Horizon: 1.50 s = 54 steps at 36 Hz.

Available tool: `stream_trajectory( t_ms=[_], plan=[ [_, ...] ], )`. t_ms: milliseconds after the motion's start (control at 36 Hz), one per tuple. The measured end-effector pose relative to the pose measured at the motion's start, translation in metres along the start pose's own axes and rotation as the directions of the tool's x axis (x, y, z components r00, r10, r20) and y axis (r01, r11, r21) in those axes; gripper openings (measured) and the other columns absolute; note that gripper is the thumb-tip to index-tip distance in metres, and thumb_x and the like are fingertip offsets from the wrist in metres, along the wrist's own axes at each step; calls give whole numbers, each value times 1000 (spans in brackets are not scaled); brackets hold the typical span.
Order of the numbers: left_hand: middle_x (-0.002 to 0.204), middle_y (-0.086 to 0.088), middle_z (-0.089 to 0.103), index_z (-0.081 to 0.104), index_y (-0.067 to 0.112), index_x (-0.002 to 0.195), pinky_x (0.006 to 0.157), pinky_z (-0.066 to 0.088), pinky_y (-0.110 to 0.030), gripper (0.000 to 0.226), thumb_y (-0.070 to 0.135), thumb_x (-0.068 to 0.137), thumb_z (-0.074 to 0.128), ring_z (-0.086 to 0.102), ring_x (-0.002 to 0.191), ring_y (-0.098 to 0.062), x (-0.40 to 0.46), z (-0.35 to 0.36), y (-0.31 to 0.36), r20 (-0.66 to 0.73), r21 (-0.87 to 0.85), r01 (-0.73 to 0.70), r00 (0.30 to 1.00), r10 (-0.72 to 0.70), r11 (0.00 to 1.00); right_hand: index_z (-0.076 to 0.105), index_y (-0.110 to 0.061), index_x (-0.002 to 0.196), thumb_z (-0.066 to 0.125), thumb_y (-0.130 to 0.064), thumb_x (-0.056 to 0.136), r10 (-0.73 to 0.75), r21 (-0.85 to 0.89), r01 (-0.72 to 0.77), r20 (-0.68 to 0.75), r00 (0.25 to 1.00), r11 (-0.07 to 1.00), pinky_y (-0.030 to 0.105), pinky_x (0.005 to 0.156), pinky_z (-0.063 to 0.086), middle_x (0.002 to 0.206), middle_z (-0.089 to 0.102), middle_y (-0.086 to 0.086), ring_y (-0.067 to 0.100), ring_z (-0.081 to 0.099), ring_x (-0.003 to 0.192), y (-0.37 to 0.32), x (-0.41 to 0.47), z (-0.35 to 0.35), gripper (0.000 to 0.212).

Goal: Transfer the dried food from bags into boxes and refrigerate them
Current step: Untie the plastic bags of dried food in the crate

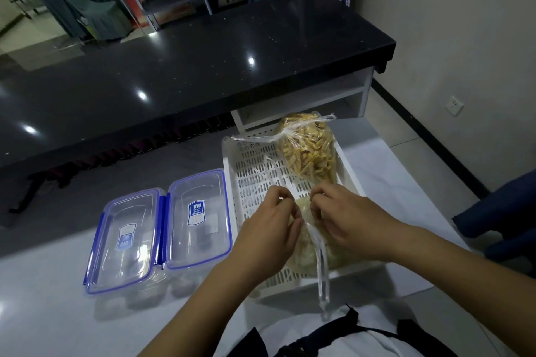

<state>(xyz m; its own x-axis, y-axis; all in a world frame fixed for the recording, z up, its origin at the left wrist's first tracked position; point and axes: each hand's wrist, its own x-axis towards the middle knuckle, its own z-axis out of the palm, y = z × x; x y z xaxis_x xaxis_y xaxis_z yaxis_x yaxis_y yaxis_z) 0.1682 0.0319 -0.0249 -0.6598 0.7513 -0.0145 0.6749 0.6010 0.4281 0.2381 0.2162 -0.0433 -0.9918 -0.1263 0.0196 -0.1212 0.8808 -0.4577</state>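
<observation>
A white slotted basket (249, 182) stands on the white table. At its far end lies a tied clear bag of yellow dried food (307, 153). At its near end lies a clear bag of pale dried food (307, 249), partly hidden under my hands. My left hand (266, 232) and my right hand (345, 214) both pinch the knotted top of this pale bag, and a loose plastic strip hangs toward me. Two clear boxes with blue clip lids, the left box (127, 240) and the right box (200, 217), sit closed side by side to the left of the basket.
A long black counter (188, 66) runs behind the table, with a white shelf unit under its right end. A dark blue chair (504, 217) stands at the right. Shelving and covered chairs fill the background.
</observation>
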Motion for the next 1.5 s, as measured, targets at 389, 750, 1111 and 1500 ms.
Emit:
stream_trajectory(
  t_ms=[389,750,1111,1500],
  plan=[
    [117,8,40,58,18,99,69,54,-44,12,29,101,54,51,97,-8,-10,5,-5,-125,-161,44,990,-65,986,46,-25,91,56,-19,94,44,88,-44,1,999,995,31,58,47,111,42,-12,11,49,81,2,-11,-13,12],
    [113,9,46,65,23,100,90,36,-7,15,21,88,74,51,108,-1,-17,17,-1,-280,-386,107,933,-227,916,52,-32,101,60,-21,95,113,345,-102,-13,993,933,36,85,52,110,47,-23,7,54,102,10,-16,-11,14],
    [103,11,64,74,25,101,90,50,-34,23,40,83,76,60,99,-8,-12,24,5,-217,-362,181,938,-271,915,66,-26,82,72,-22,89,171,396,-138,-47,984,908,38,89,53,101,59,-14,9,59,95,-4,6,-6,10],
    [104,6,56,71,23,79,86,36,-2,11,18,82,80,53,101,6,-15,-6,-3,-295,-489,141,902,-315,861,69,-23,81,72,-25,85,87,501,-36,-79,993,865,16,86,46,103,58,-7,9,59,100,21,-3,-47,6]
  ],
)
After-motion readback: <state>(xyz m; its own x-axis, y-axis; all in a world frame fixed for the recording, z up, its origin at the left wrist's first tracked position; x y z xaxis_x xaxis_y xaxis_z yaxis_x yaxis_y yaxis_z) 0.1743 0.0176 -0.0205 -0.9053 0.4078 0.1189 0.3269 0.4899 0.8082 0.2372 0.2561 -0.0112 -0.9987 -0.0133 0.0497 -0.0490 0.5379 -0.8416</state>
